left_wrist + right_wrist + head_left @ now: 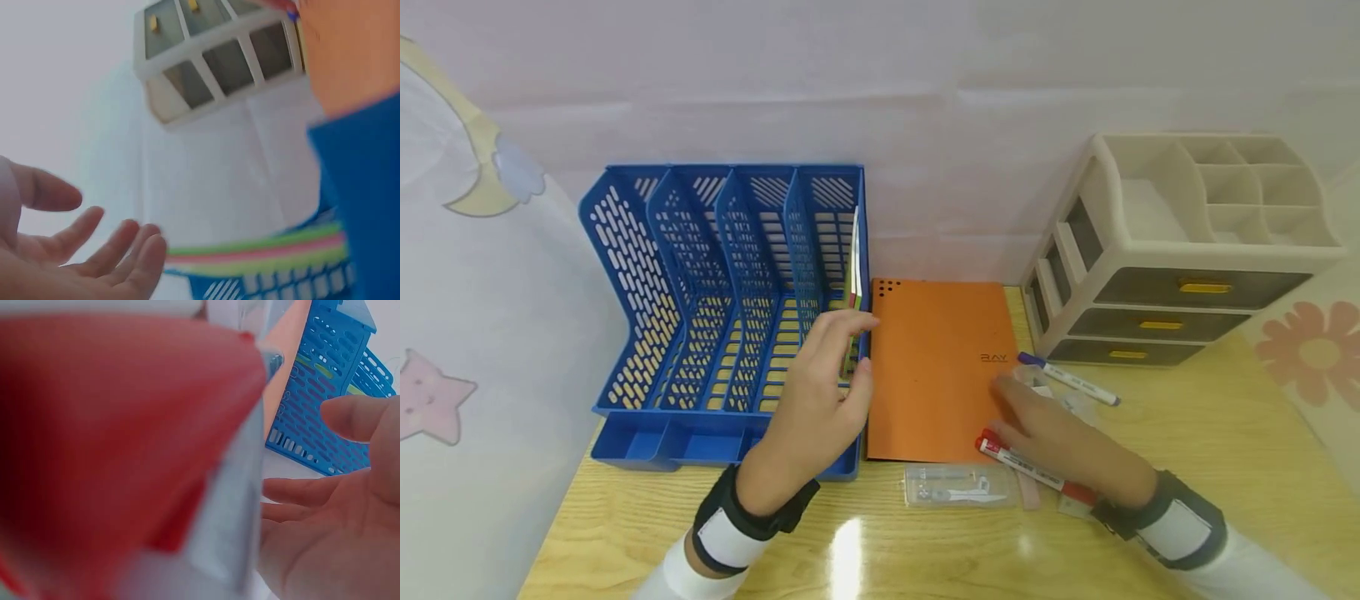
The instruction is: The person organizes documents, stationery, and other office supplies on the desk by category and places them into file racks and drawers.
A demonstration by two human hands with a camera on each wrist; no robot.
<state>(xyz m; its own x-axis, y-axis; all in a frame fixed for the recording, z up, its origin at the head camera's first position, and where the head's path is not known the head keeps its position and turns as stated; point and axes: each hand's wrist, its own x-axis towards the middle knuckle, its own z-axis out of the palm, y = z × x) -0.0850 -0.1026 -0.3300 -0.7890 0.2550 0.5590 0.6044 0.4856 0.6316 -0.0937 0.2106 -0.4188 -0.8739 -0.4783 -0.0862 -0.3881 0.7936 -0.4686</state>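
Light is being reflected by the glossy wood table (782, 554). Smooth plastic is being shown by the rack (741, 283) and drawers (1202, 287).

A desk (925, 550) with a pale wood-grain top runs across the lower frame, bright glare at bottom center. On it, a blue slotted file rack (741, 275) stands at left, an orange folder (932, 375) lies flat at center beside it, and a cream drawer unit (1202, 258) stands at upper right. A clear plastic case (957, 486) lies just below the folder. To its right, a red-capped marker (1030, 471) and a purple-capped marker (1078, 382) lie slantwise, both reaching the folder's edge.
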